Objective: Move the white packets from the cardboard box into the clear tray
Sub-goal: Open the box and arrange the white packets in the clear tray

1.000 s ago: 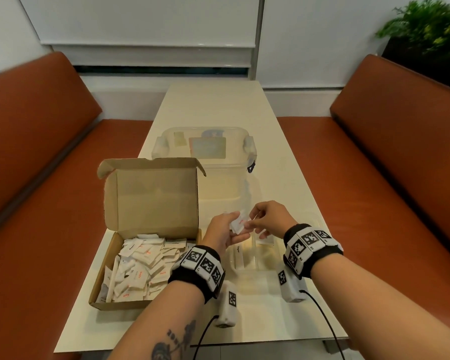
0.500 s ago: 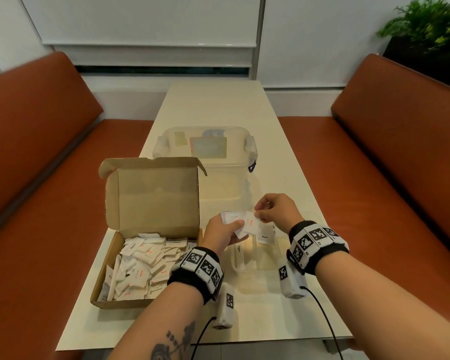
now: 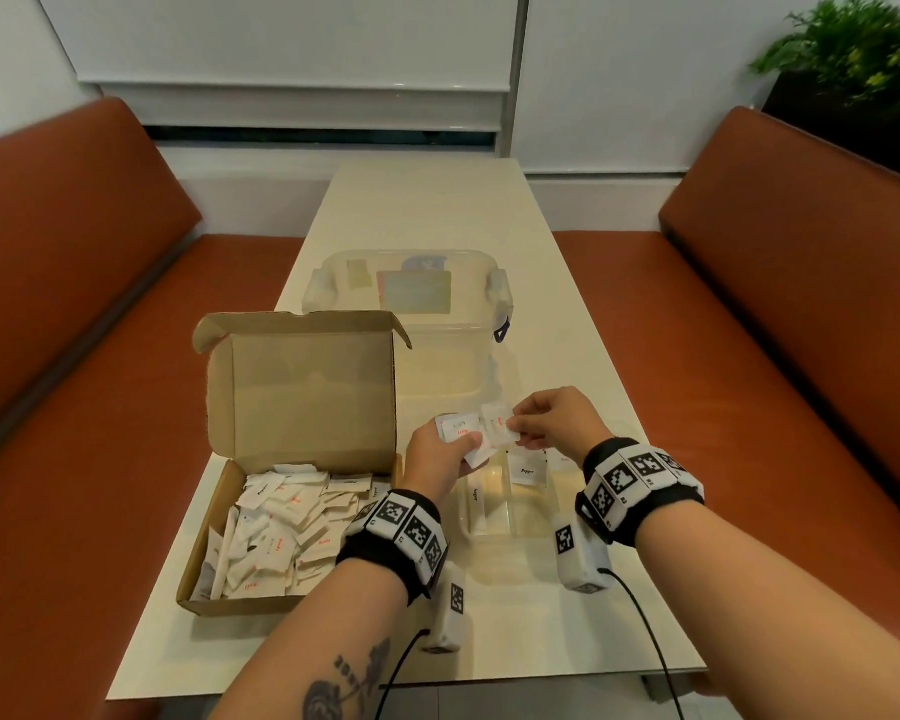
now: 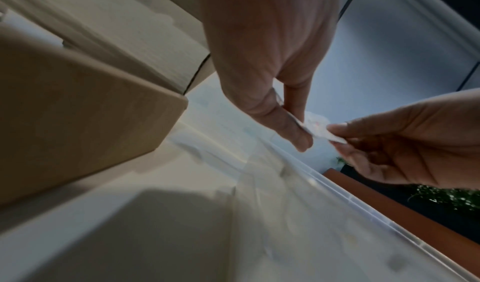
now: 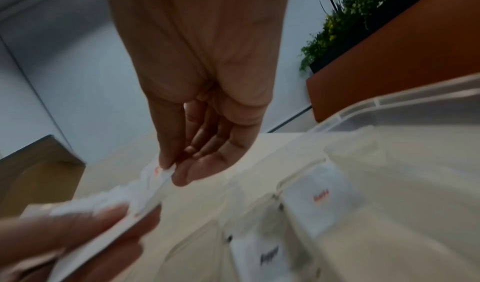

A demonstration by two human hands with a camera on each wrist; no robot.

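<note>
Above the clear tray [image 3: 510, 530], both hands pinch white packets [image 3: 476, 433] beside the open cardboard box [image 3: 302, 397].

Orange benches [image 3: 780, 283] flank a cream table [image 3: 427, 210].

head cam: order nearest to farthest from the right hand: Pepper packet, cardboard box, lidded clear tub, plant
1. Pepper packet, just below the right hand, in the tray.
2. Cardboard box, to its left.
3. Lidded clear tub, behind.
4. Plant, far right corner.
</note>
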